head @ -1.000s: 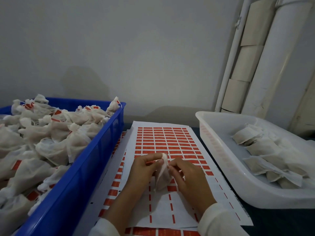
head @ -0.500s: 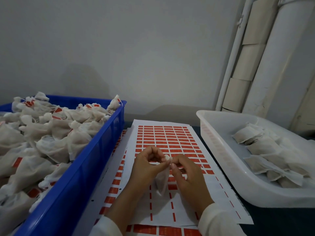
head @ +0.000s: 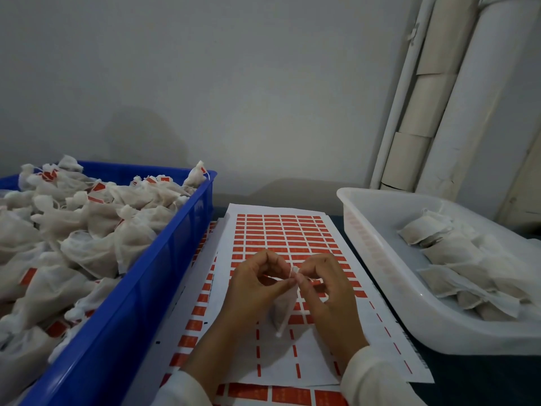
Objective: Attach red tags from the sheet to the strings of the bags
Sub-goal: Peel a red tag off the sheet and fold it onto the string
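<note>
Both hands meet above the sheet of red tags (head: 285, 232). A small white mesh bag (head: 281, 310) hangs between them, its gathered top at my fingertips. My left hand (head: 254, 284) pinches the bag's top from the left. My right hand (head: 325, 291) pinches the same top from the right, fingers curled. The bag's string is too thin to make out. The near part of the sheet has most tags peeled off; the far part is full of red tags.
A blue crate (head: 164, 268) on the left is heaped with white bags carrying red tags. A white plastic tray (head: 377, 276) on the right holds several flat bags without tags. More tag sheets lie under the top one. White pipes stand at the back right.
Both hands have lifted the bag a little and drawn its top up between the fingertips; the bag now hangs lower below the pinch. The camera has tilted slightly.
</note>
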Available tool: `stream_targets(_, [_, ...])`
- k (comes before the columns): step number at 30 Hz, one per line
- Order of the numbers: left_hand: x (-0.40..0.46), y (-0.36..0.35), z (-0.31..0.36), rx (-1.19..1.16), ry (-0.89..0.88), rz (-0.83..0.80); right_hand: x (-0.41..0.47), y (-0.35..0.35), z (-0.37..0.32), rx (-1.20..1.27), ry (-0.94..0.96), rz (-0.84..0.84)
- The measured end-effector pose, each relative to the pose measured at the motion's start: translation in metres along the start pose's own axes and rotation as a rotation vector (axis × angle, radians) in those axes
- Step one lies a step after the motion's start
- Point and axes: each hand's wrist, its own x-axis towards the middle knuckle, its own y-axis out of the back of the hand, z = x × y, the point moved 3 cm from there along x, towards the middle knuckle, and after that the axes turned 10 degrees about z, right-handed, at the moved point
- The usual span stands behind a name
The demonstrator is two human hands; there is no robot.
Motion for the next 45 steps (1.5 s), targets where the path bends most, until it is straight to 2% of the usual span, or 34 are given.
stream_targets(6, [0.000,-0.002,-0.004,-0.037,0.044,-0.024,-0.001,-0.004,0.004,0.218,-0.204,-0.047])
stream_targets(9, [0.002,-0.003,-0.008,-0.056,0.101,-0.012,-0.001,-0.004,0.003,0.291,-0.238,-0.049])
stream_targets(14, [0.003,-0.003,-0.011,-0.044,0.155,0.016,-0.001,-0.002,0.002,0.272,-0.188,-0.038])
stream_targets(19, [0.002,-0.001,-0.013,-0.002,0.158,0.048,-0.001,-0.003,0.001,0.268,-0.117,-0.103])
stream_targets(24, [0.002,-0.002,-0.011,0.013,0.132,-0.026,0.003,0.001,0.010,0.349,-0.232,-0.069])
stream_targets(27, [0.002,-0.002,-0.009,-0.011,0.127,-0.064,0.003,0.000,0.011,0.310,-0.204,-0.074])
stream_targets(36, [0.003,0.001,-0.013,-0.011,0.165,-0.061,0.006,0.002,0.012,0.256,-0.131,-0.132])
stream_targets(45, [0.002,0.001,-0.011,-0.060,0.137,-0.019,0.000,-0.008,0.018,0.212,-0.247,-0.081])
